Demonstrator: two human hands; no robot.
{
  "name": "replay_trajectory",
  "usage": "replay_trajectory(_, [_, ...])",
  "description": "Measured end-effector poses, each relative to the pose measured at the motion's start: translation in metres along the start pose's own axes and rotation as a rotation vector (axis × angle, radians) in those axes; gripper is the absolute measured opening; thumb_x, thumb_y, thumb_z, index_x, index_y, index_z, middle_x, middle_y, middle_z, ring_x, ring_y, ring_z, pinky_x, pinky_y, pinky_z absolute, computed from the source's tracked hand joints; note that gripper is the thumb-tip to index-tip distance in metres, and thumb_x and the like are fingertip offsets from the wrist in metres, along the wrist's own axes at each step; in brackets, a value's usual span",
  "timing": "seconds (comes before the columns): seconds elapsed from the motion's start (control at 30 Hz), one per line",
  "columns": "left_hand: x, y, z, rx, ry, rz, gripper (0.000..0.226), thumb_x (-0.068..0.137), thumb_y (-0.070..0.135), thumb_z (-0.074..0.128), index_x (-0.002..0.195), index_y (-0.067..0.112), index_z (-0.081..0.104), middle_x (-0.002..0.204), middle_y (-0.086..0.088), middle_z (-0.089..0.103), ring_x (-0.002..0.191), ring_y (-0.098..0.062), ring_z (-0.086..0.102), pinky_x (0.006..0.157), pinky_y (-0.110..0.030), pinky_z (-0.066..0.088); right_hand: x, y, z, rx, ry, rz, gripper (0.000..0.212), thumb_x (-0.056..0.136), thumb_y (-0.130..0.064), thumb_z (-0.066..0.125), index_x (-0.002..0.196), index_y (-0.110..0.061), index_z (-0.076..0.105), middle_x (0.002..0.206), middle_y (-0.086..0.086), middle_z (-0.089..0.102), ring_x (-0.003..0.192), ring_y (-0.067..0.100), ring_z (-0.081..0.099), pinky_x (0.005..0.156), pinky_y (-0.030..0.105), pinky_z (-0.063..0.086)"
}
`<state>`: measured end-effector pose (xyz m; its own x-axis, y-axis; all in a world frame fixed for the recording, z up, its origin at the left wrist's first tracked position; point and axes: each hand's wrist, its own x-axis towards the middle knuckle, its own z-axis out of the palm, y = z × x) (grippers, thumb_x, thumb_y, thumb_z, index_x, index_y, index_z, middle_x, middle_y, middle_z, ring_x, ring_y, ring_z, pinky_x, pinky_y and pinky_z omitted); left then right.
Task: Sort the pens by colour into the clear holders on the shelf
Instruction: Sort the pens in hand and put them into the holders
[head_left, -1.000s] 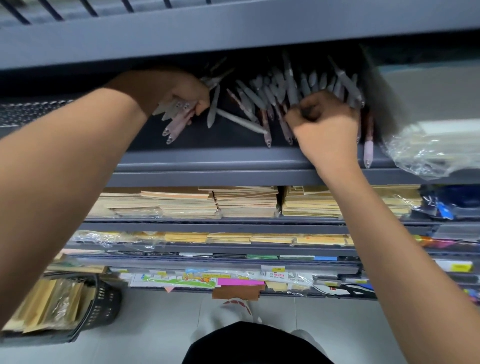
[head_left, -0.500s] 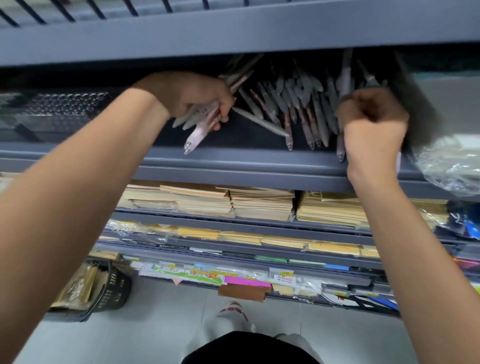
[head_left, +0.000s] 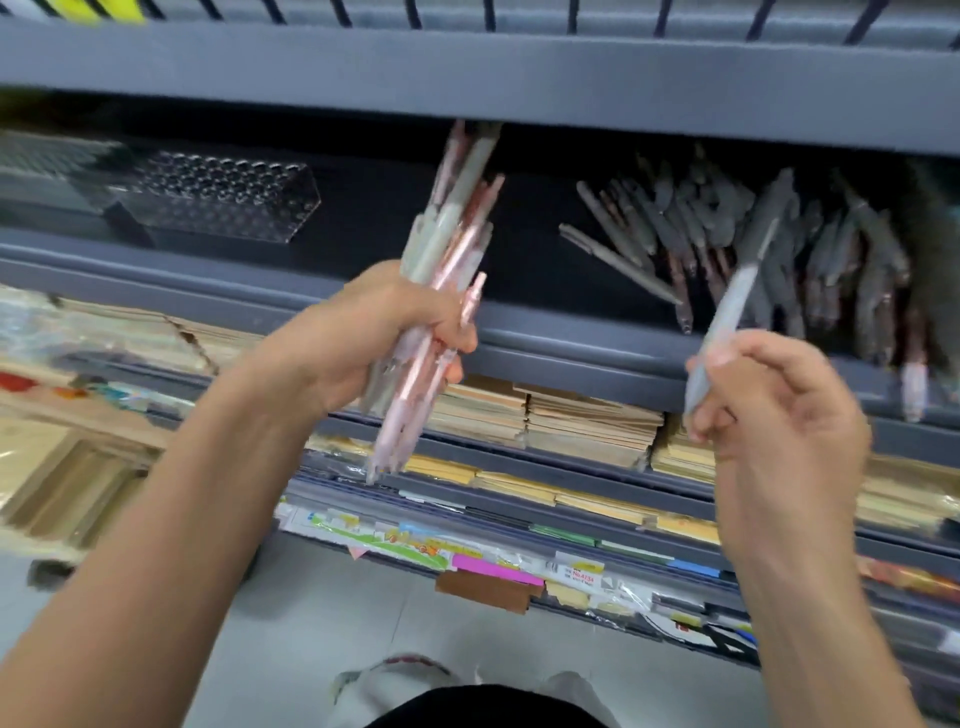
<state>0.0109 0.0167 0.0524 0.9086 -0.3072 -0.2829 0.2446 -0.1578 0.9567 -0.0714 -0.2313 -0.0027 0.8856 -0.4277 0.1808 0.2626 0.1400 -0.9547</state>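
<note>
Now drawn back out of the shelf (head_left: 571, 343) bay, both at once. With the left hand (head_left: 384, 338), centre of the frame, gripping a bundle of pens (head_left: 452, 249), fingers curled tight round the barrels. Mostly pink in that fistful, with some pale grey-green mixed in, standing nearly upright, ends fanned toward the upper shelf edge and down past the wrist. With the right hand (head_left: 769, 415), right of centre, pinching 1 grey pen (head_left: 727, 317) between thumb and fingertips, its far end tilted up toward the loose pile of pens (head_left: 779, 249) lying at the upper right.

Looks like a switch from gathering to sorting proper. Enough in hand, probably, to start separating pink from grey. Nothing placed yet, though: clear holder (head_left: 218, 197) at the upper left, well apart from both hands, seemingly without any pens in it, but too blurred to say for certain. Plenty left in the pile, so early in the job by this reckoning.

Against 0.5 s earlier: then reaching deep into the bay, left fist closed over a few pens at the left end of the pile, right fist clenched at its right end. Now lower in the frame, in front of the shelf lip, and nearer each other. Bundle swung from lying flat to upright. Single grey pen lifted free of the heap. Holder also plainer at the upper left than before, with the view shifted.
</note>
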Motion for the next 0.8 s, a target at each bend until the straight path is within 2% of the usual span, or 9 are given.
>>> replay_trajectory(0.07, [-0.018,-0.019,-0.016,-0.091,0.051,0.021,0.025,0.06,0.002,0.065,0.085,0.006,0.062,0.069,-0.009,0.064,0.053,-0.02,0.062,0.052,-0.027,0.054,-0.011,0.003,0.014,0.017,-0.076,0.028,0.017,0.076,-0.03,0.079,0.089,-0.023,0.07,0.075,0.005,0.068,0.054,0.014,0.053,0.053,0.022,0.047])
replay_trajectory(0.17, [-0.045,-0.044,-0.05,-0.181,0.124,0.049,0.018,0.06,0.002,0.064,0.076,0.01,0.067,0.068,-0.009,0.065,0.054,-0.021,0.062,0.053,-0.029,0.056,-0.024,0.006,0.045,0.044,-0.192,0.073,0.034,0.07,-0.044,0.081,0.092,-0.021,0.067,0.081,0.01,0.068,0.058,0.016,0.054,0.055,0.022,0.049])
replay_trajectory(0.23, [-0.062,-0.06,-0.078,-0.227,0.187,0.061,0.019,0.059,0.001,0.062,0.075,0.011,0.068,0.068,-0.009,0.064,0.054,-0.02,0.061,0.054,-0.028,0.056,-0.034,0.009,0.072,0.036,-0.242,0.107,0.038,0.068,-0.047,0.082,0.091,-0.02,0.067,0.085,0.014,0.068,0.059,0.017,0.055,0.056,0.022,0.05])
replay_trajectory(0.4, [-0.104,-0.088,-0.155,-0.348,0.358,0.034,0.026,0.055,0.001,0.06,0.08,0.006,0.065,0.067,-0.009,0.062,0.052,-0.022,0.06,0.052,-0.029,0.053,-0.065,0.026,0.158,0.011,-0.339,0.16,0.032,0.073,-0.035,0.076,0.093,-0.014,0.063,0.079,0.011,0.067,0.057,0.019,0.054,0.053,0.024,0.05])
replay_trajectory(0.5, [-0.123,-0.096,-0.203,-0.383,0.424,0.043,0.026,0.056,0.002,0.061,0.082,0.003,0.064,0.065,-0.008,0.063,0.05,-0.021,0.06,0.049,-0.026,0.053,-0.086,0.039,0.216,0.011,-0.392,0.193,0.025,0.077,-0.03,0.077,0.094,-0.017,0.065,0.081,0.01,0.067,0.057,0.02,0.056,0.053,0.024,0.049])
replay_trajectory(0.67, [-0.142,-0.106,-0.274,-0.459,0.482,0.04,0.031,0.057,0.003,0.065,0.087,0.003,0.062,0.069,-0.01,0.065,0.052,-0.021,0.062,0.05,-0.03,0.055,-0.115,0.055,0.306,-0.007,-0.464,0.255,0.015,0.082,-0.03,0.065,0.096,-0.026,0.071,0.096,0.008,0.074,0.054,0.014,0.055,0.051,0.021,0.049])
replay_trajectory(0.8, [-0.144,-0.112,-0.32,-0.527,0.458,0.032,0.034,0.062,0.004,0.063,0.095,0.003,0.057,0.078,-0.012,0.066,0.054,-0.022,0.06,0.051,-0.032,0.052,-0.125,0.065,0.359,-0.005,-0.479,0.262,0.021,0.096,-0.012,0.054,0.099,-0.025,0.071,0.097,0.007,0.074,0.051,0.017,0.052,0.047,0.023,0.048])
